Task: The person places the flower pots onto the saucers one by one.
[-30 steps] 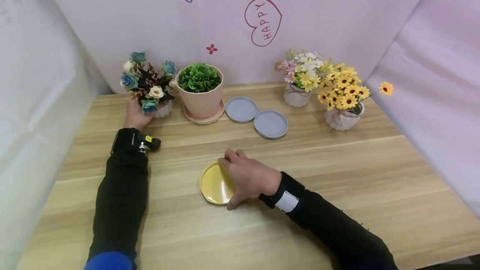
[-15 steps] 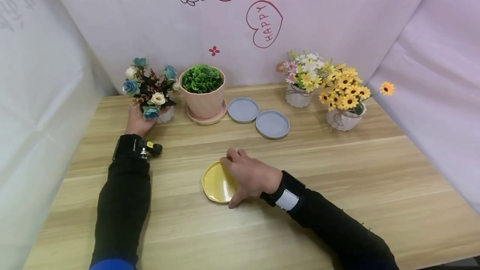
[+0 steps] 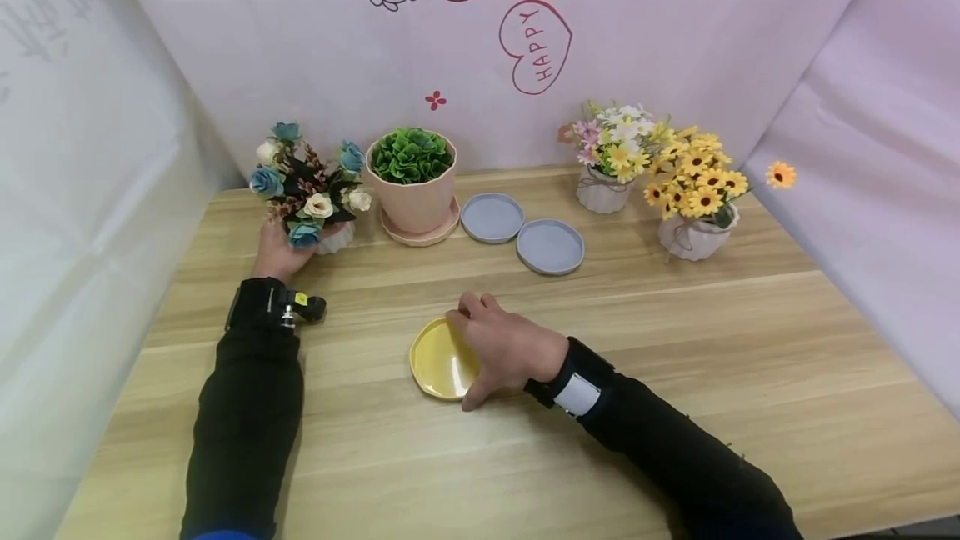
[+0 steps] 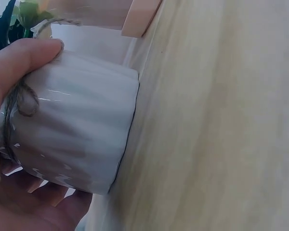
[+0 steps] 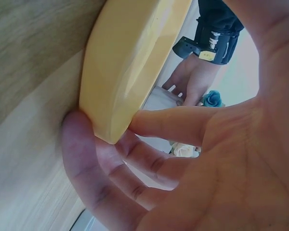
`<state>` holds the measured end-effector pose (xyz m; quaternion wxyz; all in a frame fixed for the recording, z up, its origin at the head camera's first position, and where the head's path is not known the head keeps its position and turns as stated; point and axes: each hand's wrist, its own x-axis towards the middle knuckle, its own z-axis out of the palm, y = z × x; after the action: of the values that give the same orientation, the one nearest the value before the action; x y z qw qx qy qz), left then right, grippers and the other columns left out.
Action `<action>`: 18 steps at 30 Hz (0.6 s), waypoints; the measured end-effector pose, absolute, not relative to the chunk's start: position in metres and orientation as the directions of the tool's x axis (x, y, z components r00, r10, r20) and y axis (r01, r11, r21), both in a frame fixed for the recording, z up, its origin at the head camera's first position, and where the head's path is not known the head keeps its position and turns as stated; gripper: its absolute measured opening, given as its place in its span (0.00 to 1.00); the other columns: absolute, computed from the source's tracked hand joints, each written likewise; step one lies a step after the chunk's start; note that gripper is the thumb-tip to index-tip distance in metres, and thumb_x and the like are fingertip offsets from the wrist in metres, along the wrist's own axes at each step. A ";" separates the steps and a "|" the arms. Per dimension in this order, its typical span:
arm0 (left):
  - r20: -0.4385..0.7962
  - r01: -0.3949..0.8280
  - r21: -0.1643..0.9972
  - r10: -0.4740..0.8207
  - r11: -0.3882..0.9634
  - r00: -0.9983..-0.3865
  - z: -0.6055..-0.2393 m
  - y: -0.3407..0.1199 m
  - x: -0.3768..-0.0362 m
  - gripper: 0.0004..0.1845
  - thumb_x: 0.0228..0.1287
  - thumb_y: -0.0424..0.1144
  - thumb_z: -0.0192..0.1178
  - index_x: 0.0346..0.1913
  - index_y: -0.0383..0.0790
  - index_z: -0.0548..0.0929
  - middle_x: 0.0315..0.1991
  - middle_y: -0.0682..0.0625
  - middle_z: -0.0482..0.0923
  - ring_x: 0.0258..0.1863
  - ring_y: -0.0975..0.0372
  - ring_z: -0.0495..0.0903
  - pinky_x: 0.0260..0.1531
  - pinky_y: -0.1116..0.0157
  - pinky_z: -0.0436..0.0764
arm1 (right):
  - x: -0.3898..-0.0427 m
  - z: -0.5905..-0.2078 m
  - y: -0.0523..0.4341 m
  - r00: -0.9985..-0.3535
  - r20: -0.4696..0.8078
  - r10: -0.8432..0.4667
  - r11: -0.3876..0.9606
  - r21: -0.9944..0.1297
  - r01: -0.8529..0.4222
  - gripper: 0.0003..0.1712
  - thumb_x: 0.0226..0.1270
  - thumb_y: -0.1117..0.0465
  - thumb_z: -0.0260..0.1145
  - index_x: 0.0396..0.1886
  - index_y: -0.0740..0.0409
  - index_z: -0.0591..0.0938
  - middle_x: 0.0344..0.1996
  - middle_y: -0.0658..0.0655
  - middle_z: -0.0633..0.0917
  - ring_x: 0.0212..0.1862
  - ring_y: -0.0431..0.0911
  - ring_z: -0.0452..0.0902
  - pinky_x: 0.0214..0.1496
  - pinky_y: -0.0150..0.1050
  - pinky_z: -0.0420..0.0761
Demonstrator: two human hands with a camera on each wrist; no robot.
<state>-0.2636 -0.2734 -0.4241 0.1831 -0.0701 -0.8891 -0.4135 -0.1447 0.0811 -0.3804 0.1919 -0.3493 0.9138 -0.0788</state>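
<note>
Yellow saucer (image 3: 438, 361): set flat on the wooden table (image 3: 750, 357), near the middle, towards the near edge.
Right hand (image 3: 504, 348): laid over the saucer's right rim; the thumb is curled at the near edge and the fingers (image 5: 173, 126) at the far edge, so the saucer is gripped between them.
Blue-flower pot (image 4: 77, 134): a ribbed white pot with twine round it, placed at the far left of the table, its base on the wood; blue and cream flowers (image 3: 303, 182) are carried above it.
Left hand (image 3: 279, 250): wrapped round the pot from the near-left side, thumb on the upper wall, palm beneath; the pot is held.
Pink pot (image 3: 415, 182): seen just right of the blue-flower pot, filled with green leaves and seated on a pink saucer.
Grey saucers (image 3: 492, 217): two are laid side by side, right of the pink pot, beyond the yellow saucer.
Yellow-flower pots (image 3: 690, 236): two white pots are placed at the far right, well apart from both hands.
Backdrop (image 3: 675, 40): pale cloth is hung behind, printed with a "HAPPY" heart.
</note>
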 end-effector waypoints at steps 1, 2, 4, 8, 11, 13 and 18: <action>0.403 0.297 0.706 -0.020 0.642 -0.915 -0.426 -0.275 -0.262 0.40 0.58 0.37 0.69 0.73 0.25 0.69 0.70 0.26 0.73 0.72 0.36 0.70 0.76 0.41 0.66 | -0.145 -0.380 0.081 -0.682 -0.295 -0.669 0.743 -0.279 -0.608 0.64 0.44 0.38 0.88 0.77 0.60 0.69 0.66 0.58 0.70 0.63 0.52 0.66 0.61 0.42 0.85; 0.424 0.321 0.706 -0.014 0.631 -0.905 -0.428 -0.276 -0.261 0.40 0.56 0.34 0.67 0.72 0.22 0.70 0.69 0.24 0.72 0.71 0.33 0.70 0.75 0.39 0.66 | -0.145 -0.381 0.081 -0.682 -0.295 -0.669 0.743 -0.280 -0.608 0.64 0.44 0.38 0.88 0.77 0.60 0.69 0.66 0.58 0.70 0.63 0.52 0.66 0.61 0.42 0.85; 0.442 0.341 0.689 0.003 0.639 -0.897 -0.431 -0.278 -0.258 0.39 0.55 0.34 0.65 0.71 0.20 0.69 0.67 0.22 0.72 0.70 0.32 0.70 0.74 0.36 0.66 | -0.145 -0.381 0.081 -0.681 -0.297 -0.669 0.743 -0.280 -0.608 0.64 0.44 0.38 0.88 0.77 0.60 0.69 0.66 0.58 0.70 0.63 0.53 0.67 0.62 0.43 0.84; 0.438 0.349 0.683 0.023 0.641 -0.899 -0.431 -0.280 -0.253 0.40 0.55 0.35 0.65 0.71 0.21 0.69 0.68 0.22 0.71 0.70 0.32 0.69 0.74 0.37 0.66 | -0.145 -0.381 0.081 -0.682 -0.299 -0.668 0.744 -0.283 -0.605 0.64 0.44 0.39 0.88 0.77 0.60 0.69 0.66 0.58 0.70 0.64 0.53 0.67 0.62 0.44 0.84; 0.408 0.325 0.696 0.020 0.641 -0.913 -0.429 -0.280 -0.249 0.40 0.57 0.36 0.66 0.72 0.22 0.68 0.70 0.24 0.71 0.71 0.34 0.68 0.75 0.39 0.65 | -0.146 -0.381 0.081 -0.682 -0.303 -0.666 0.746 -0.284 -0.602 0.64 0.44 0.39 0.88 0.77 0.59 0.69 0.66 0.58 0.69 0.64 0.53 0.67 0.62 0.44 0.84; 0.392 0.312 0.712 0.013 0.629 -0.920 -0.428 -0.280 -0.245 0.41 0.56 0.36 0.65 0.73 0.21 0.67 0.70 0.23 0.69 0.72 0.33 0.67 0.77 0.39 0.63 | -0.146 -0.381 0.081 -0.682 -0.305 -0.664 0.748 -0.284 -0.600 0.64 0.44 0.38 0.88 0.77 0.59 0.69 0.66 0.58 0.69 0.64 0.53 0.67 0.63 0.44 0.84; 0.322 0.253 0.721 0.011 0.646 -0.947 -0.422 -0.278 -0.236 0.42 0.58 0.38 0.66 0.74 0.23 0.66 0.72 0.24 0.68 0.74 0.34 0.65 0.78 0.38 0.60 | -0.147 -0.381 0.081 -0.684 -0.303 -0.663 0.748 -0.288 -0.598 0.64 0.44 0.39 0.88 0.77 0.59 0.69 0.67 0.59 0.69 0.65 0.53 0.66 0.64 0.44 0.84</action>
<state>-0.2364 -0.2781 -0.4225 0.1458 -0.0739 -0.8953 -0.4144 -0.1469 0.0806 -0.3809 0.1972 -0.3450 0.9139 -0.0829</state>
